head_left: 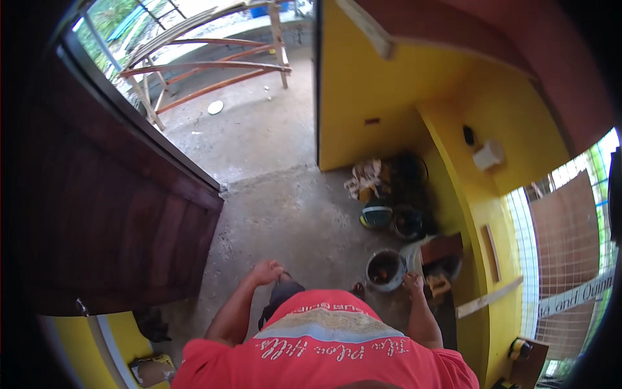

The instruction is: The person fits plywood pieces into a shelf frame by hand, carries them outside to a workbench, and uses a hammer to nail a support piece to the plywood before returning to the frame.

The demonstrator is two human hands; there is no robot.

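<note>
My left hand (266, 271) hangs in front of my left thigh with its fingers curled together; I see nothing in it. My right hand (413, 281) is low on the right side, its fingers closed, right beside the rim of a grey bucket (395, 283). Whether it grips the bucket's edge or some small thing is too blurred to tell. Dark contents with a reddish-brown patch show inside the bucket, which stands on the concrete floor (272, 214) by my right foot (358, 287).
A dark wooden door (123, 214) stands open on the left. Beyond the doorway are a wooden frame (207, 66) and a white disc (215, 107). Along the yellow wall (369, 84) lie a dark green container (376, 215), crumpled cloth (365, 178) and a brown board (442, 249).
</note>
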